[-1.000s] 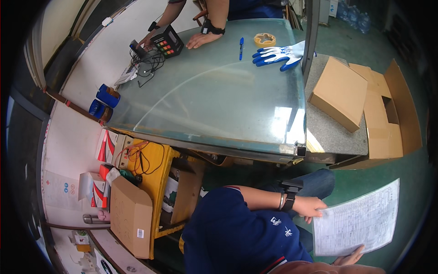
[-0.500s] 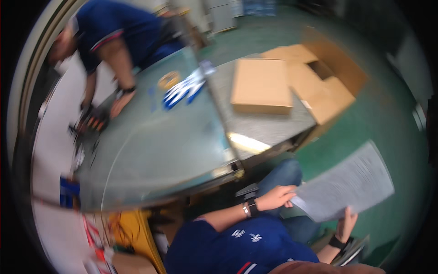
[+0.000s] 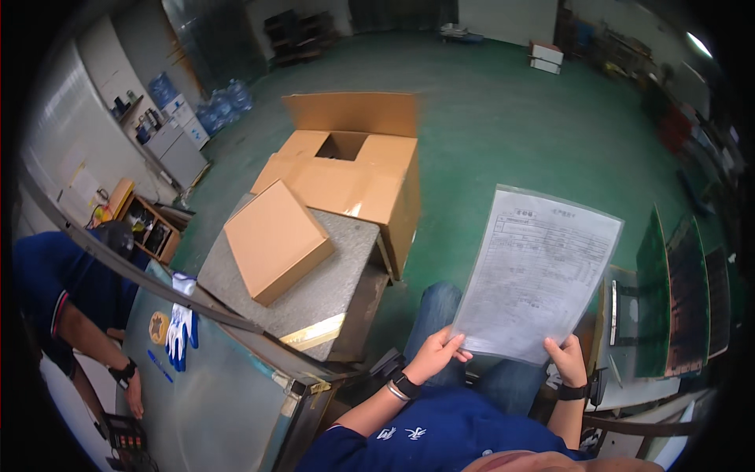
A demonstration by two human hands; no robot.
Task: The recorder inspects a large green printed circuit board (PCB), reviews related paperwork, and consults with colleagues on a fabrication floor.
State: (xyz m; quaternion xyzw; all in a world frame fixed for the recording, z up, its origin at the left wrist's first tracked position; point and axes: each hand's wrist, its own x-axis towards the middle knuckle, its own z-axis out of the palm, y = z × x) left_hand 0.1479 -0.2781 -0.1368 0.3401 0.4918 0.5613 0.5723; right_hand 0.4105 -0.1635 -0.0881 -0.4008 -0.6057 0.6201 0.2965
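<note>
A printed sheet (image 3: 535,275), seemingly in a clear plastic sleeve, is held up in front of me above my lap. It leans away, its long sides running up and slightly right. My left hand (image 3: 436,355) pinches the lower left corner between thumb and fingers. At the lower right edge, my right hand (image 3: 568,360) grips the sheet with the thumb on the front; its other fingers are partly hidden behind. Dense rows of small print and table lines cover the page. Both my wrists carry dark bands.
A closed cardboard box (image 3: 277,240) lies on a grey tabletop (image 3: 346,252), beside a large carton (image 3: 346,185) with a raised flap. On the glass-topped table are gloves (image 3: 182,322), a tape roll (image 3: 158,327) and a blue pen (image 3: 160,366). A co-worker (image 3: 79,315) leans there. Dark panels (image 3: 684,291) stand right.
My view has swung right, so the tables and co-worker sit further left. The sheet now faces me more squarely and stands more upright. Both hands keep hold of it.
</note>
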